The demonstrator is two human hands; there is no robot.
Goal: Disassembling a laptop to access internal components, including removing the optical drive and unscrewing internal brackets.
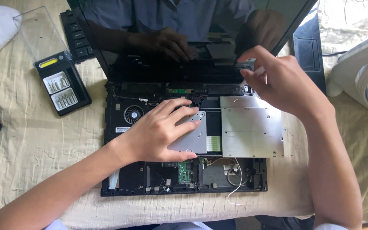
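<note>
Two bare forearms come up from the bottom edge of the frame toward an opened laptop base (184,179) lying on a cream cloth (30,145). Along the base's lower edge sit a small green circuit board (185,171) and a loose white wire (235,187). At centre, the left hand (158,132) lies flat, fingers spread and holding nothing, its palm pressing on a silver drive (190,136) (partly hidden beneath it). Just right of that is a larger silver metal plate (252,127); a round cooling fan (133,114) sits just left of the hand. Higher up, right of centre, the right hand (277,81) is curled, fingers pinched on a slim white tool (252,76) near the hinge; whether its tip touches the hinge cannot be told. Behind, the dark screen (184,30) stands tilted, reflecting the person. In the upper left lies a black screwdriver bit case (62,83) with its clear lid open, and a white fan (363,81) stands at the right edge.
</note>
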